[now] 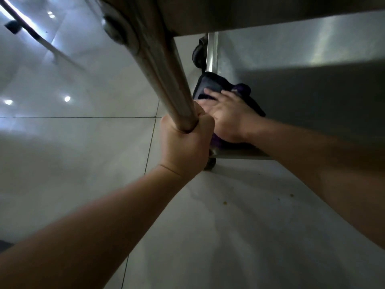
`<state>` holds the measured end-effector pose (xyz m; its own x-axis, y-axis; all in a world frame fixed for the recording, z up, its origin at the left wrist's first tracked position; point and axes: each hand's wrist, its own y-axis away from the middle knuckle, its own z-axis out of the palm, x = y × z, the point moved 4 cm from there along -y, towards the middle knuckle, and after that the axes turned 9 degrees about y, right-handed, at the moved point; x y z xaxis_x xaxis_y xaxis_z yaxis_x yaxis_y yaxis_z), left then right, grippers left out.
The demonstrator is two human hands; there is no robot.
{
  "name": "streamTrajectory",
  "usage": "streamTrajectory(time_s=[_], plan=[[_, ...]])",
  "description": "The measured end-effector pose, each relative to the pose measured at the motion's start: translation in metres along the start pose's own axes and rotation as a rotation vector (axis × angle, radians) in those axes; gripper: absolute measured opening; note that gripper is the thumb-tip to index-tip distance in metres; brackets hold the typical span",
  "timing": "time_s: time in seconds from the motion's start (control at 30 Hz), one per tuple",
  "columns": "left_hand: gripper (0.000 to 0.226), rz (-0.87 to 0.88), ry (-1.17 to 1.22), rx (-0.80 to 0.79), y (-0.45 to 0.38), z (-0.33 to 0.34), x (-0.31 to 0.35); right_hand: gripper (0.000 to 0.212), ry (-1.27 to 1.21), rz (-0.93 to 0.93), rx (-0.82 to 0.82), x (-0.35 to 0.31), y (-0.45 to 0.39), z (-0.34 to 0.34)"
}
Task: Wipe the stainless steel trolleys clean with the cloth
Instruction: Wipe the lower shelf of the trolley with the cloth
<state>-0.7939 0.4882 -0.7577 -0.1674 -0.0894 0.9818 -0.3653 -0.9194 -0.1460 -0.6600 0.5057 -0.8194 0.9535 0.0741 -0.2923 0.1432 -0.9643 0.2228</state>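
Note:
I look down along a steel trolley from close up. My left hand (184, 142) is closed around the lower end of its upright post (164, 80). My right hand (227, 115) lies flat, fingers spread, on a dark purple cloth (210, 84) that rests on the trolley's bottom shelf (312, 90). The cloth covers the shelf's near left corner and is partly hidden under my palm. An upper shelf (270, 13) hangs overhead and shades much of the bottom one.
Glossy pale floor tiles (73, 153) surround the trolley, with small crumbs (225, 203) near its front edge. Black castor wheels show at the far corner (198, 53) and under the near corner (210, 163). Another metal bar (41, 40) crosses the upper left.

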Motion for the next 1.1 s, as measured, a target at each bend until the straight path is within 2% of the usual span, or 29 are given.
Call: streamTrajectory(time_s=[0.13,0.3,0.4,0.5,0.57,0.63,0.7,0.73,0.8,0.87,0.97,1.03,1.1], plan=[[0.02,-0.047,-0.029,0.04,-0.001,-0.001,0.0,0.076,0.09,-0.055,-0.015,-0.015,0.048,0.018],[0.018,-0.069,-0.113,0.081,0.003,-0.001,0.004,0.062,0.129,0.061,0.059,-0.012,0.08,0.028],[0.015,-0.123,-0.112,0.175,0.006,-0.001,0.007,0.061,0.152,0.085,0.085,0.004,0.093,0.027],[0.006,-0.172,-0.269,0.253,0.014,-0.004,0.008,0.061,0.162,0.142,0.109,0.032,0.115,0.024],[0.026,-0.302,-0.365,0.286,0.034,-0.011,-0.006,0.063,0.151,0.189,0.117,0.055,0.133,0.021],[0.037,-0.528,-0.5,0.241,0.067,-0.016,-0.026,0.066,0.117,0.241,0.119,0.078,0.151,0.018],[0.032,-0.801,-0.589,0.065,0.1,-0.009,-0.049,0.067,0.117,0.293,0.122,0.098,0.164,0.015],[0.027,-0.863,-0.672,-0.057,0.109,-0.002,-0.057,0.066,0.123,0.323,0.122,0.106,0.168,0.015],[0.018,-0.78,-0.838,-0.225,0.107,0.019,-0.063,0.063,0.125,0.394,0.121,0.113,0.173,0.015],[0.009,-0.556,-0.909,-0.267,0.092,0.049,-0.058,0.062,0.122,0.432,0.116,0.107,0.168,0.015],[0.005,-0.193,-0.93,-0.213,0.068,0.094,-0.044,0.062,0.169,0.254,0.084,0.087,0.155,0.017],[0.006,-0.109,-0.88,-0.156,0.056,0.112,-0.042,0.061,0.209,0.101,0.057,0.083,0.152,0.018],[0.006,-0.044,-0.904,-0.092,0.043,0.119,-0.044,0.06,0.193,0.079,0.079,0.093,0.16,0.016]])
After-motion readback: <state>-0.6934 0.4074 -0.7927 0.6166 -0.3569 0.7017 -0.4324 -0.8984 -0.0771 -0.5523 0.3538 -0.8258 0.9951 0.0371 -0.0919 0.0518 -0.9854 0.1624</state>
